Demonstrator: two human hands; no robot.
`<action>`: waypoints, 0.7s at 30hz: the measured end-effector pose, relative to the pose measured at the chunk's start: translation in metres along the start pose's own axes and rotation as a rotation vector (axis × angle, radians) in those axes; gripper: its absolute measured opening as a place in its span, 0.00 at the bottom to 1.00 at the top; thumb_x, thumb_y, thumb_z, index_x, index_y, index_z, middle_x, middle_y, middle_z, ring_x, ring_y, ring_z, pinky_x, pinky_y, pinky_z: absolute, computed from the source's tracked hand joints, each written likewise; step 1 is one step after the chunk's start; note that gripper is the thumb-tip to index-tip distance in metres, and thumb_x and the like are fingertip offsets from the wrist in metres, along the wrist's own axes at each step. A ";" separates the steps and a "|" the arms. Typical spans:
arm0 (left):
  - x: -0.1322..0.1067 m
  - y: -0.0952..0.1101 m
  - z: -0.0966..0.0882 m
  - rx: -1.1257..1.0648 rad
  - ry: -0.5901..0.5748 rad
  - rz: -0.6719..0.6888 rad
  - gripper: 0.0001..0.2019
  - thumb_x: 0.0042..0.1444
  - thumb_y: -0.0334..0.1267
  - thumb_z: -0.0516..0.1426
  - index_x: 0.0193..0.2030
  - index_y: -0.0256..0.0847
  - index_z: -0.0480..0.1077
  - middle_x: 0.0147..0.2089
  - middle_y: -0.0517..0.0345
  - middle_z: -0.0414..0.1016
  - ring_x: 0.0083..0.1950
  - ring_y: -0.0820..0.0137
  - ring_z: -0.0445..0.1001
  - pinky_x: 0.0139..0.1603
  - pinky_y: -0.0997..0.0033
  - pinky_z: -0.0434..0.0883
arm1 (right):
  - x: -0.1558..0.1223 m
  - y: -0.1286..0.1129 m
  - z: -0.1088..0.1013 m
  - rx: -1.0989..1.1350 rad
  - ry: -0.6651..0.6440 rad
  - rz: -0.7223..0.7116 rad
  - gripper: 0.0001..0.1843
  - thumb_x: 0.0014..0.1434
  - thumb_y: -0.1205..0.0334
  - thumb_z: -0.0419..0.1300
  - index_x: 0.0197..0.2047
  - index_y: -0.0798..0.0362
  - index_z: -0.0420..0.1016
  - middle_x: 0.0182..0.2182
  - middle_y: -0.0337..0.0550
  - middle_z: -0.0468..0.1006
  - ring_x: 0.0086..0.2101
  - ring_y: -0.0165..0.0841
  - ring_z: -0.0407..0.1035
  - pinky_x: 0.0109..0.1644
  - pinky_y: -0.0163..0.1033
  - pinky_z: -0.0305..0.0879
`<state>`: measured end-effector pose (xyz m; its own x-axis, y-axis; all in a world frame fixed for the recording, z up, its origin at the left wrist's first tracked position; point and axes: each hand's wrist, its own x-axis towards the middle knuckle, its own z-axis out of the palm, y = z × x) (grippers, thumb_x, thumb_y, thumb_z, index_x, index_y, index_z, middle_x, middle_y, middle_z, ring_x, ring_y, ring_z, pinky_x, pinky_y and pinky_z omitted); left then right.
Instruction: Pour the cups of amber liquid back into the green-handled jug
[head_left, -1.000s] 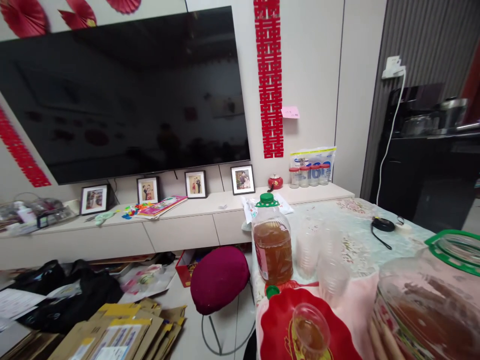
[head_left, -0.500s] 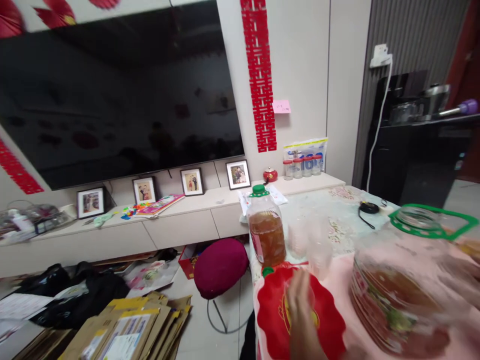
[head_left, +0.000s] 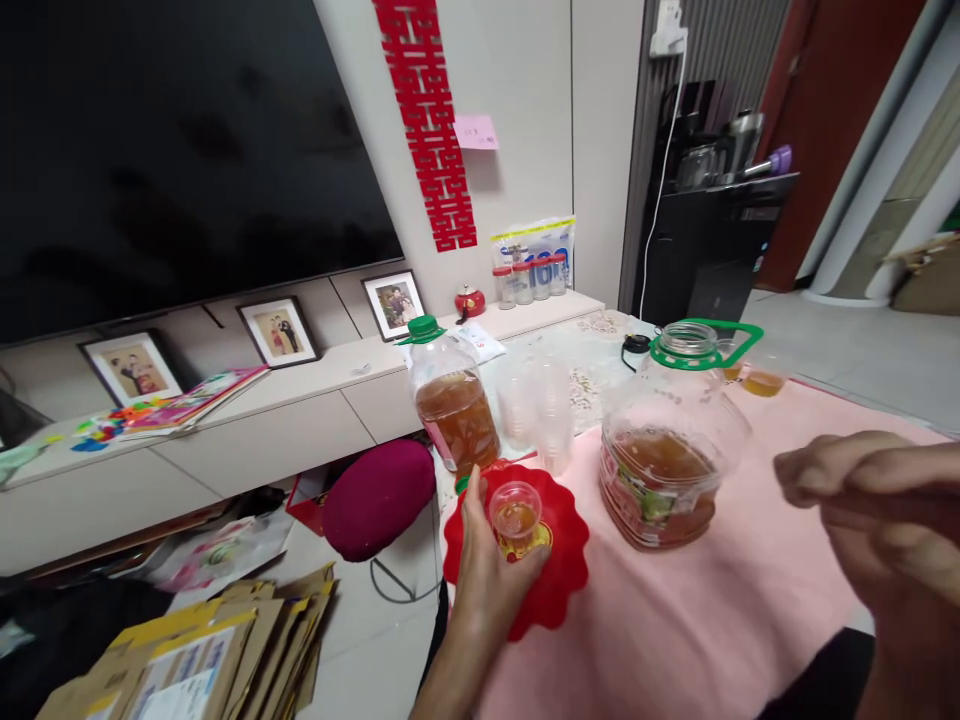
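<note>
My left hand (head_left: pixel 491 565) is wrapped round a small clear plastic cup (head_left: pixel 515 515) of amber liquid that stands on a red scalloped plate (head_left: pixel 559 585). An open jug (head_left: pixel 664 450) with a green neck ring and handle, partly full of amber liquid, stands on the pink cloth to the right of the plate. My right hand (head_left: pixel 862 500) hovers to the right of that jug with its fingers curled together; nothing shows in them. A second jug (head_left: pixel 450 405) with a green cap stands behind the plate.
Several empty clear cups (head_left: pixel 540 405) stand behind the plate. Two filled cups (head_left: pixel 761 380) sit at the table's far right. A maroon stool (head_left: pixel 379 495) and flattened cardboard boxes (head_left: pixel 217 650) lie on the floor to the left. A long low cabinet (head_left: pixel 247 430) runs along the wall.
The view swung right and down. The open jug, held close to the camera before, now stands on the pink cloth. My left hand came in and closed round the cup on the red plate.
</note>
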<state>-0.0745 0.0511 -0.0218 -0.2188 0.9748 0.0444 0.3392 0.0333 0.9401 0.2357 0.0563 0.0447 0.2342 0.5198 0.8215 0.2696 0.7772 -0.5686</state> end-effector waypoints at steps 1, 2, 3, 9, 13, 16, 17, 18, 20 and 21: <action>0.002 0.000 0.000 -0.007 -0.016 -0.009 0.59 0.44 0.41 0.68 0.77 0.39 0.36 0.76 0.37 0.51 0.79 0.51 0.53 0.78 0.47 0.56 | -0.002 -0.016 0.012 0.024 -0.041 0.062 0.11 0.57 0.52 0.73 0.40 0.46 0.80 0.31 0.53 0.76 0.34 0.46 0.75 0.35 0.53 0.75; 0.004 -0.001 0.000 -0.016 -0.030 -0.017 0.59 0.45 0.41 0.67 0.77 0.39 0.35 0.76 0.36 0.52 0.78 0.52 0.54 0.77 0.49 0.58 | -0.004 -0.029 0.022 0.023 -0.107 0.135 0.08 0.62 0.54 0.70 0.42 0.45 0.80 0.33 0.52 0.76 0.38 0.46 0.75 0.39 0.51 0.76; 0.006 -0.001 -0.001 -0.026 -0.042 -0.024 0.58 0.46 0.40 0.67 0.77 0.39 0.34 0.75 0.36 0.54 0.77 0.53 0.56 0.76 0.50 0.60 | -0.006 -0.040 0.031 0.055 -0.184 0.124 0.06 0.64 0.55 0.67 0.44 0.45 0.79 0.33 0.50 0.77 0.38 0.44 0.75 0.37 0.47 0.76; 0.012 -0.003 0.000 -0.114 -0.096 -0.053 0.53 0.50 0.38 0.63 0.76 0.41 0.34 0.67 0.42 0.66 0.65 0.59 0.72 0.68 0.55 0.69 | -0.010 -0.049 0.052 0.097 -0.473 0.140 0.06 0.67 0.57 0.65 0.47 0.42 0.75 0.38 0.40 0.78 0.40 0.35 0.74 0.37 0.37 0.73; 0.015 -0.009 0.001 -0.180 -0.094 -0.050 0.54 0.50 0.41 0.64 0.76 0.38 0.35 0.62 0.41 0.70 0.63 0.58 0.73 0.66 0.54 0.71 | -0.012 -0.042 0.059 0.070 -0.558 0.137 0.05 0.70 0.57 0.64 0.48 0.42 0.73 0.38 0.37 0.78 0.39 0.32 0.73 0.38 0.36 0.70; 0.019 -0.015 -0.002 -0.222 -0.065 -0.042 0.55 0.48 0.42 0.66 0.76 0.40 0.36 0.60 0.43 0.71 0.65 0.57 0.72 0.69 0.50 0.68 | -0.012 -0.039 0.065 0.073 -0.585 0.153 0.05 0.71 0.60 0.62 0.48 0.42 0.73 0.38 0.37 0.77 0.38 0.31 0.73 0.40 0.37 0.70; 0.021 -0.015 -0.004 -0.234 -0.051 -0.037 0.56 0.47 0.41 0.67 0.75 0.42 0.36 0.60 0.43 0.71 0.65 0.57 0.72 0.70 0.49 0.67 | -0.012 -0.038 0.067 0.071 -0.592 0.162 0.04 0.70 0.61 0.62 0.48 0.43 0.73 0.38 0.36 0.77 0.38 0.30 0.73 0.40 0.37 0.69; 0.022 -0.015 -0.007 -0.246 -0.041 -0.029 0.56 0.47 0.41 0.67 0.76 0.44 0.36 0.60 0.44 0.71 0.65 0.57 0.72 0.70 0.48 0.67 | -0.012 -0.037 0.069 0.064 -0.597 0.166 0.04 0.70 0.62 0.62 0.48 0.43 0.73 0.39 0.36 0.77 0.38 0.30 0.73 0.39 0.36 0.69; 0.023 -0.011 -0.013 -0.269 -0.026 -0.005 0.56 0.48 0.42 0.68 0.75 0.47 0.37 0.61 0.45 0.71 0.65 0.57 0.72 0.68 0.47 0.68 | -0.011 -0.035 0.073 0.038 -0.597 0.166 0.04 0.70 0.63 0.62 0.47 0.45 0.73 0.39 0.35 0.78 0.35 0.27 0.71 0.38 0.34 0.67; 0.022 -0.008 -0.016 -0.277 -0.020 0.009 0.55 0.48 0.42 0.69 0.75 0.48 0.38 0.61 0.45 0.71 0.65 0.57 0.71 0.69 0.46 0.68 | -0.011 -0.035 0.075 0.029 -0.598 0.168 0.03 0.70 0.64 0.62 0.46 0.46 0.73 0.38 0.35 0.78 0.34 0.26 0.70 0.37 0.33 0.66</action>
<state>-0.0966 0.0693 -0.0231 -0.1976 0.9790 0.0493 0.0775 -0.0345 0.9964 0.1535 0.0501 0.0588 -0.2946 0.7380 0.6071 0.2467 0.6725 -0.6978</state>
